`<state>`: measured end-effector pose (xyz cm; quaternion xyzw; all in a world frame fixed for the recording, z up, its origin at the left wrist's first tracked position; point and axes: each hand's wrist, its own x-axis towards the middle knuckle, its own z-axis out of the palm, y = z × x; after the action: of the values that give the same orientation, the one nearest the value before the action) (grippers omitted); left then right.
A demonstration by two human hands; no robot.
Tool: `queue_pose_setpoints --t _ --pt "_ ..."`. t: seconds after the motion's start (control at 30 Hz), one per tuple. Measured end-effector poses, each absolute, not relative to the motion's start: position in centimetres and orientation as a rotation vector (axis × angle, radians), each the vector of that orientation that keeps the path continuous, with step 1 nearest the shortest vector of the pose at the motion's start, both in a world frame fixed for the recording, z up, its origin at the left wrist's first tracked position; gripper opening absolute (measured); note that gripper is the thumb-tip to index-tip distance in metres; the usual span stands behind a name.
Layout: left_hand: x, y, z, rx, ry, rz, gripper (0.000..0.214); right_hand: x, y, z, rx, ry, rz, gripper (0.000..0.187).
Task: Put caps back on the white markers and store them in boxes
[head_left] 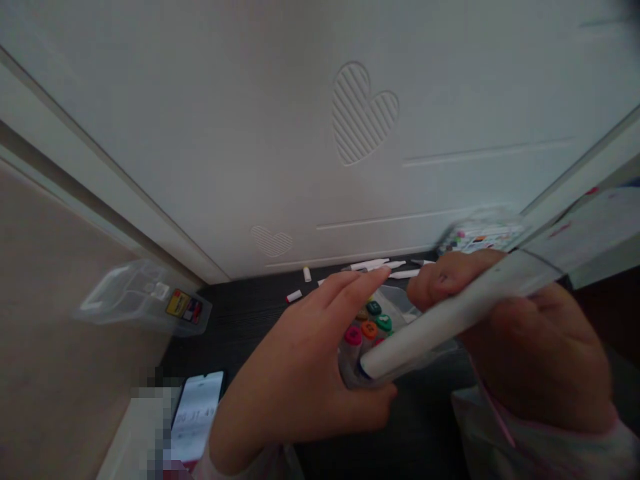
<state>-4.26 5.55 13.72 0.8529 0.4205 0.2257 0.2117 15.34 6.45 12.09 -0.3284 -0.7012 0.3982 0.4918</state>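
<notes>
My left hand (295, 377) is curled around the side of a clear plastic container (353, 379). Inside it stand several capped markers, with a pink cap (353, 335), an orange cap (369, 330) and a green cap (383, 322) facing up. Gripped in my right hand (545, 353) is a white marker (435, 330), tilted, its lower end at the container's near edge beside the pink cap. Whether that end is inside the container I cannot tell. My left thumb lies just under the marker's lower end. The far side of the container is partly hidden behind my hands.
Several loose white markers (367, 265) and a small cap (307, 274) lie along the panel (240, 133) with embossed hearts. A clear plastic box (135, 313) leans at left, above a phone (197, 413). A wrapped pack (483, 233) stands at back right.
</notes>
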Motion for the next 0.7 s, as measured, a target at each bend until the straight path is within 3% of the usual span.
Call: queue_pose_setpoints --t 0.2,0.27,0.37,0.43,0.5,0.7 --pt "-3.9 5.8 13.9 2.254 1.104 0.58 0.084 14.4 6.8 12.3 -0.732 -1.7 1.145 0.016" --pt "-3.8 5.8 13.9 2.225 1.095 0.581 0.084 13.9 6.8 12.3 -0.755 -1.686 1.15 0.031" --pt "-3.7 5.8 13.5 2.21 1.117 0.626 0.088 13.2 6.6 12.0 -0.727 -1.599 1.068 0.071" --pt "-3.8 5.7 13.3 2.201 1.136 0.653 0.092 12.9 6.6 11.7 -0.695 -1.597 0.97 0.083" --pt "-3.9 5.7 13.2 2.196 1.138 0.666 0.095 13.0 6.6 11.5 -0.695 -1.686 0.872 0.078" --pt "-4.4 5.6 13.0 2.186 1.183 0.714 0.098 13.9 7.0 12.0 -0.702 -2.167 0.655 0.036"
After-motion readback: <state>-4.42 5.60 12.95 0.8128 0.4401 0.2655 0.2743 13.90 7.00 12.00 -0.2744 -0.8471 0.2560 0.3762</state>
